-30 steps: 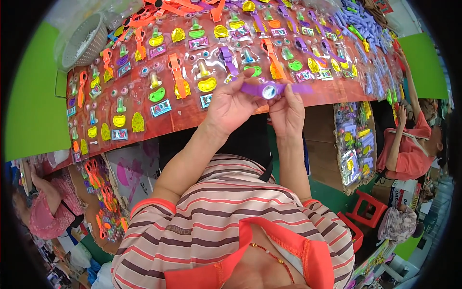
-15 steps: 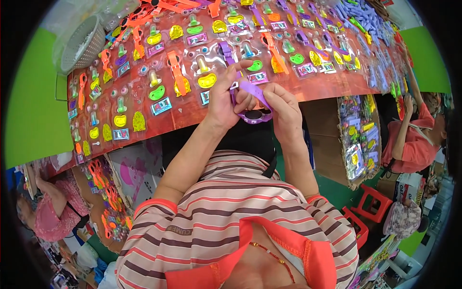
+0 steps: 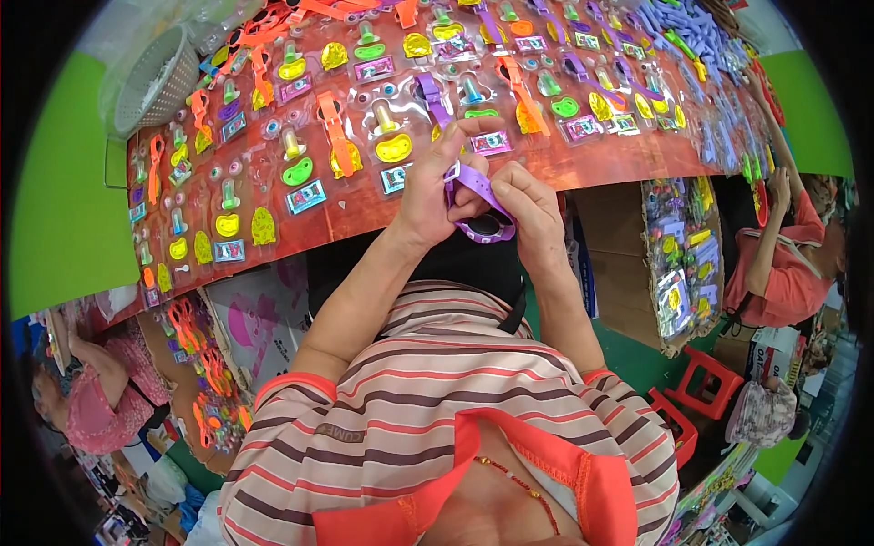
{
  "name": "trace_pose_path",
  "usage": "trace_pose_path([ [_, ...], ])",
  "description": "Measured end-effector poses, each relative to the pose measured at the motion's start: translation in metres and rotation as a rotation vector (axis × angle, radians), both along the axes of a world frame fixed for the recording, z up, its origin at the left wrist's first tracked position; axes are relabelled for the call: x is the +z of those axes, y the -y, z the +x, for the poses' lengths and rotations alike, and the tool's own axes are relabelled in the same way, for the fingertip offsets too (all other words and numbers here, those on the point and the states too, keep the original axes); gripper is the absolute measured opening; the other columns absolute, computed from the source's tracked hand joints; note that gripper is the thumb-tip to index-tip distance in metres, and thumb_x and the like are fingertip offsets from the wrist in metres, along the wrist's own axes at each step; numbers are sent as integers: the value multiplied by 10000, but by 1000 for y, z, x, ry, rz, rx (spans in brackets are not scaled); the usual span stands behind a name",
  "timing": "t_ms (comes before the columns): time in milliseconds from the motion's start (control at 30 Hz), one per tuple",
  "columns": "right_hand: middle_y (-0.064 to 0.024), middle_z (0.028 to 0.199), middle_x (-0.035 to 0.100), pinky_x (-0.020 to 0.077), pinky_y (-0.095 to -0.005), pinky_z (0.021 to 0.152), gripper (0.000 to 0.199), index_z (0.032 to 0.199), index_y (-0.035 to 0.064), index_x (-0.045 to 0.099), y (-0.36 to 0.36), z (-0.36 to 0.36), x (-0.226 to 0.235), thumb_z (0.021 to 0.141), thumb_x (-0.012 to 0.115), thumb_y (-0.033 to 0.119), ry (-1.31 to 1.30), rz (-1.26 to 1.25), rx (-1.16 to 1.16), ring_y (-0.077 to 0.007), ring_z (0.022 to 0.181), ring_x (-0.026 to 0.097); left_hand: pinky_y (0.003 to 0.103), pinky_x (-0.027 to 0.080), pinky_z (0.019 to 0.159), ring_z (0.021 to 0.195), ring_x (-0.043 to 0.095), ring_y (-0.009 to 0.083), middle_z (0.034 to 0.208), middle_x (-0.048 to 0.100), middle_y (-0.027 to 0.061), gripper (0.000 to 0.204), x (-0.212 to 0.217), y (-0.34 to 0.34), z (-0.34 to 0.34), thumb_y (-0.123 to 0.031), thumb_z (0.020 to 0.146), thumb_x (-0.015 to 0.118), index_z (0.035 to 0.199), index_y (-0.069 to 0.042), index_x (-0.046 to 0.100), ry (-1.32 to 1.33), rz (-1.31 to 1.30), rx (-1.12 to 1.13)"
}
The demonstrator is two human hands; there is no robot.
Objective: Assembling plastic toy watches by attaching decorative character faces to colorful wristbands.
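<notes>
A purple toy watch (image 3: 485,225) with a dark round face is held between my two hands, above the near edge of the table. My left hand (image 3: 440,187) grips the strap at its buckle side, its fingers curled inside the loop. With thumb and finger, my right hand (image 3: 530,214) pinches the strap's other side. The strap is bent round into a loop. Just beyond my hands lie clear plastic blister trays (image 3: 371,150) holding toy pacifiers, small wrapped packets and yellow pieces. Orange toy watches (image 3: 335,136) and another purple watch (image 3: 431,98) rest on these trays.
A red-topped table (image 3: 300,235) curves across the front. A grey basket (image 3: 157,80) stands at its far left; blue-purple toy pieces (image 3: 696,41) are heaped far right. Boxes of packed toys (image 3: 678,273) stand below. Co-workers (image 3: 785,264) sit on both sides. Red stools (image 3: 706,382) stand at right.
The purple strap, stretched up between my hands before, is now drawn round into a tighter loop. The watch face has tipped more into sight and my right hand has lowered slightly.
</notes>
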State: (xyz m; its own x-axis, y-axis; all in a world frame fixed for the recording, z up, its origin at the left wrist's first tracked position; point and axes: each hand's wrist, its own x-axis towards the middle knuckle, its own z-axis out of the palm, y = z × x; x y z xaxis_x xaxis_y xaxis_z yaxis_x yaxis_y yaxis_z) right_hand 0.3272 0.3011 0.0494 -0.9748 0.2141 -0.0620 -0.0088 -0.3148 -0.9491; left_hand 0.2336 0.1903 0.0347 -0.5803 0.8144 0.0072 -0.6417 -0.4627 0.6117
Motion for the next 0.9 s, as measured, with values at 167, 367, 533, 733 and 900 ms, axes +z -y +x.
trace_pose_path([
  [167,-63,721,573,435,-332,645,221,775,-9,567,-5,-3,-19,901,525,167,-3,244,-75,-181,706,556,199,221,340,353,289,56,499,378,-20,660,-1,-2,-1,-578,956,289,1243,-9,463,-61,-85,35],
  [367,-114,733,538,415,-353,662,176,813,-10,566,-7,-4,-20,867,556,157,-109,674,-80,-255,727,535,209,363,504,557,454,77,711,521,28,797,-10,-5,-6,-664,921,210,1313,5,396,-333,-343,144],
  [533,-115,886,573,435,-313,772,154,860,-7,579,2,-6,-18,880,557,144,-39,558,-64,-240,846,559,295,420,870,971,538,169,1082,562,137,792,-20,-14,-5,-655,926,218,1366,-10,351,-272,-239,148],
  [733,-60,976,589,408,-232,790,166,892,-7,580,22,-9,-27,936,510,137,-142,456,-174,-115,881,530,372,443,898,1032,543,245,1191,515,186,701,-24,-19,-4,-605,939,299,1353,-40,333,47,-237,484],
  [900,-57,813,612,467,-272,681,178,883,51,538,10,-21,-36,968,497,202,-116,-334,-497,-123,716,579,398,448,906,1009,562,259,1105,565,168,553,-32,-8,3,-514,955,364,1266,-58,389,331,-111,455],
])
